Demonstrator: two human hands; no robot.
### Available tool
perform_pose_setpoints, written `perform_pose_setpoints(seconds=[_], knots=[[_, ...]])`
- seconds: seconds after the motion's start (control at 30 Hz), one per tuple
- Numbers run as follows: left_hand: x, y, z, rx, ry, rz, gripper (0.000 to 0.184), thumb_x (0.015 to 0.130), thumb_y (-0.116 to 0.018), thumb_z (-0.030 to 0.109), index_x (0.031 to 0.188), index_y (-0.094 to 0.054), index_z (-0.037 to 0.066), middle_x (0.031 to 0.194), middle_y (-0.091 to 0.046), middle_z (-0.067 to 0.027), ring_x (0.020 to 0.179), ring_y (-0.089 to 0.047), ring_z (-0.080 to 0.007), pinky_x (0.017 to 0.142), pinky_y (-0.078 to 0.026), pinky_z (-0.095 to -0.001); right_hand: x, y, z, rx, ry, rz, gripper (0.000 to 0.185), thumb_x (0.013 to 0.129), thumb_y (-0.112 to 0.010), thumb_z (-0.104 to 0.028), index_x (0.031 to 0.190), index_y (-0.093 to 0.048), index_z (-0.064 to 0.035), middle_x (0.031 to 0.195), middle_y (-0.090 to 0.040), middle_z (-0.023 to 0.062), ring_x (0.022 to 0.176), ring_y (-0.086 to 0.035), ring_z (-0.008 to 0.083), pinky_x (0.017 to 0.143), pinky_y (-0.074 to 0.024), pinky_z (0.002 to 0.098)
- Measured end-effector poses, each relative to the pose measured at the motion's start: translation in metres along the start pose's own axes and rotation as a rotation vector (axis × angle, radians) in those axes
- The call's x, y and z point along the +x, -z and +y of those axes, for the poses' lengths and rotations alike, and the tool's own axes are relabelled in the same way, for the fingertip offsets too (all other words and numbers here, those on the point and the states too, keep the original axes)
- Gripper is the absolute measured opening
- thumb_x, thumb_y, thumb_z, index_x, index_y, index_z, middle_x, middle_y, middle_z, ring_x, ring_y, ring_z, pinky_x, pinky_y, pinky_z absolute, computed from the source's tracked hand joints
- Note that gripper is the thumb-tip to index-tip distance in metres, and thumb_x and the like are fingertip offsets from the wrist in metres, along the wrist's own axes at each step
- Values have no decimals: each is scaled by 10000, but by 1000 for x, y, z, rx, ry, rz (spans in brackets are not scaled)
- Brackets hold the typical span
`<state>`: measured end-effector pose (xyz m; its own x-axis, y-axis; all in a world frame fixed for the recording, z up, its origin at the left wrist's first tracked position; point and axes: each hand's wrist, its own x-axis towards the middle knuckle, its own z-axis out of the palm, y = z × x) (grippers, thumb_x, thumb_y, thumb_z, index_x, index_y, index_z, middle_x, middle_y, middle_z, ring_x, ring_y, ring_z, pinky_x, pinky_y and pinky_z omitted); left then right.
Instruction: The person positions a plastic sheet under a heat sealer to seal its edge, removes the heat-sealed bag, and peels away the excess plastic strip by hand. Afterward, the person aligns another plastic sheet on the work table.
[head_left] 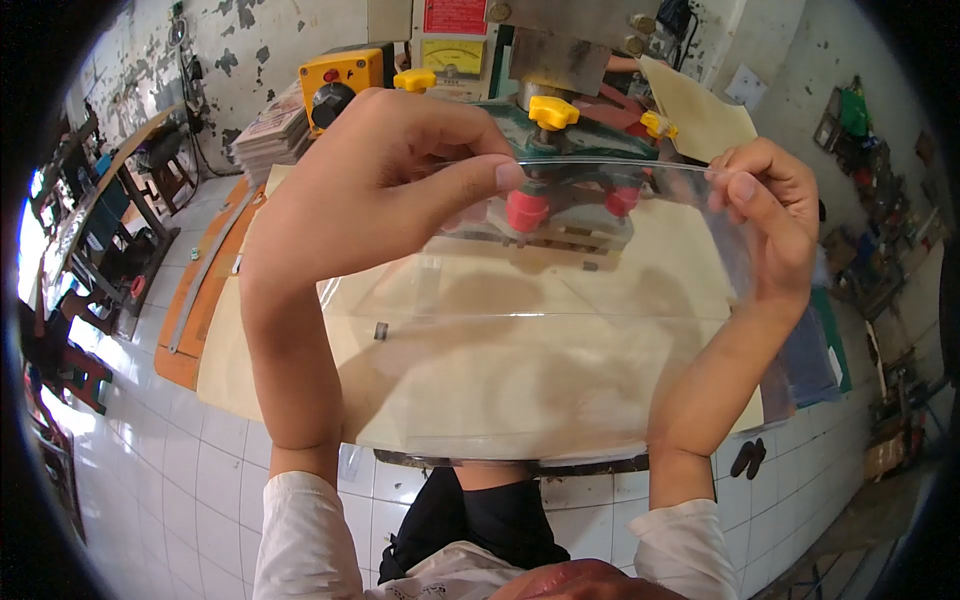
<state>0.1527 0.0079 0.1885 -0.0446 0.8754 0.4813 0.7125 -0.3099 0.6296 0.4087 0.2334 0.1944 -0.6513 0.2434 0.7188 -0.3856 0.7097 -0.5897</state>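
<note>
A clear plastic sheet is held up by its far edge in front of me, and its lower part hangs over the cream-coloured paper on the table. My left hand pinches that edge near its middle, thumb against curled fingers. At the right corner, my right hand grips the same sheet between thumb and fingers. Through the plastic I see a machine head with red knobs and a metal bar below them. A small dark piece shows on the paper.
Yellow knobs top the green machine straight ahead. A yellow control box and a paper stack stand at the back left. An orange board with a metal ruler lies left. Blue plastic sheets lie right.
</note>
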Motion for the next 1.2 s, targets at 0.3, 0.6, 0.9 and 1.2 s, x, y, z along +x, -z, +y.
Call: perform_pose_setpoints(seconds=[0.3, 0.6, 0.9, 1.2], knots=[[-10, 21, -8, -47, 31, 46, 229, 981, -731, 217, 949, -717, -9, 777, -686, -18, 690, -623, -75, 648, -500, -235, -4, 27, 14, 85, 67, 101, 186, 869, -681, -186, 837, -648, -6, 743, -622, 71, 677, -511, 104, 685, -389, 250], [-19, 34, -5, -126, 34, 123, 214, 977, -734, 191, 967, -709, -21, 787, -709, -17, 718, -638, -58, 647, -496, -222, -5, 41, 19, 206, 142, 134, 176, 879, -649, -175, 804, -585, -29, 647, -484, 36, 678, -504, 154, 846, -428, 349], [-21, 39, -7, -138, -7, 113, 191, 983, -716, 165, 964, -700, -25, 811, -726, -34, 746, -644, -69, 675, -500, -231, -6, 47, 21, 223, 136, 169, 186, 891, -636, -171, 771, -551, -58, 629, -427, 10, 692, -488, 154, 840, -409, 361], [-26, 42, -12, -78, -11, 187, 188, 957, -718, 149, 991, -703, -35, 879, -717, -71, 715, -627, -99, 651, -498, -248, -5, 51, 26, 255, 118, 199, 189, 906, -621, -176, 769, -533, -79, 636, -403, -15, 699, -476, 152, 829, -389, 361]])
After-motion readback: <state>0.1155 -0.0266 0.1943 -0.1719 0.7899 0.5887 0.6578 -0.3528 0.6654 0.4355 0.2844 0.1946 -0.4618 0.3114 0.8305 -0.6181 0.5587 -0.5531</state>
